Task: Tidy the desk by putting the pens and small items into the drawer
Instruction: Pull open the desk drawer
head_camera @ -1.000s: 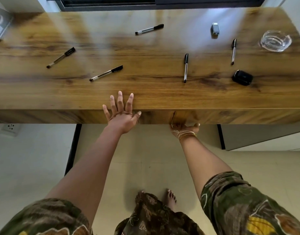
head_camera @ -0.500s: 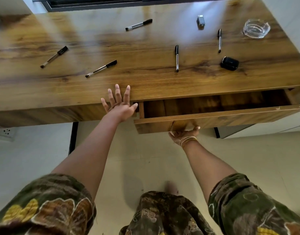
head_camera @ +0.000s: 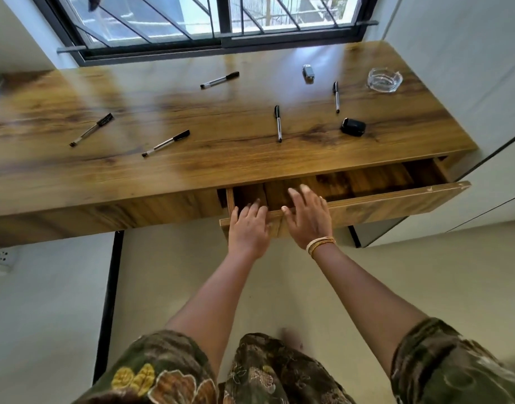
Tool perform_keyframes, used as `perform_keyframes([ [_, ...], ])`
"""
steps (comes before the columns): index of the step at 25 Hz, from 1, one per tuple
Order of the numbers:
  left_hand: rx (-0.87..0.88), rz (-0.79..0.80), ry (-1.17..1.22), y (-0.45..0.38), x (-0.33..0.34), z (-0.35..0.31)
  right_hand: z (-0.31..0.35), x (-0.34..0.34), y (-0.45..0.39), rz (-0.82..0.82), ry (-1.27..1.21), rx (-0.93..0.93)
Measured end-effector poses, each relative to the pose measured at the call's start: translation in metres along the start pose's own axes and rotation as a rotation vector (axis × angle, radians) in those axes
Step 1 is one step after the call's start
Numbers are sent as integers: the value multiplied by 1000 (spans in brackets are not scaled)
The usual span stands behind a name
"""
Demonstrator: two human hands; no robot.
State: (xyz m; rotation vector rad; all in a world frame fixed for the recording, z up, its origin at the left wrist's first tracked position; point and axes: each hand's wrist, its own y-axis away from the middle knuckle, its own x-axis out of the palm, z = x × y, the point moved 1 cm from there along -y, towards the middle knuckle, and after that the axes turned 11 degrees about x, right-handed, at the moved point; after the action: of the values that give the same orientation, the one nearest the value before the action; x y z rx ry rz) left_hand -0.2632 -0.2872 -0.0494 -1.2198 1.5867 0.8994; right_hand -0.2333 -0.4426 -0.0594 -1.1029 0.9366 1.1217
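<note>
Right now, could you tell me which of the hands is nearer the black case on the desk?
Right. The right hand is below-left of the black case; the left hand sits farther left.

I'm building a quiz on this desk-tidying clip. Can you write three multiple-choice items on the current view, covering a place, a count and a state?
1. Where is the glass ashtray?
A. far right of the desk
B. in the drawer
C. on the floor

2. How many pens lie on the desk?
A. three
B. five
C. seven

3. What state is the drawer in?
A. shut
B. pulled open
C. removed

Answers:
1 A, it sits near the desk's far right corner.
2 B, five black-capped pens are scattered there, one at.
3 B, its wooden inside shows, with the left hand and right hand at its front edge.
</note>
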Motion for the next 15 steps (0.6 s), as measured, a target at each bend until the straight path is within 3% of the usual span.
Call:
perform_keyframes([
  [3, 23, 39, -47, 2, 1, 4, 2, 3, 11, 117, 131, -53],
  [15, 33, 94, -120, 92, 19, -40, -25, -16, 106, 121, 138, -64],
])
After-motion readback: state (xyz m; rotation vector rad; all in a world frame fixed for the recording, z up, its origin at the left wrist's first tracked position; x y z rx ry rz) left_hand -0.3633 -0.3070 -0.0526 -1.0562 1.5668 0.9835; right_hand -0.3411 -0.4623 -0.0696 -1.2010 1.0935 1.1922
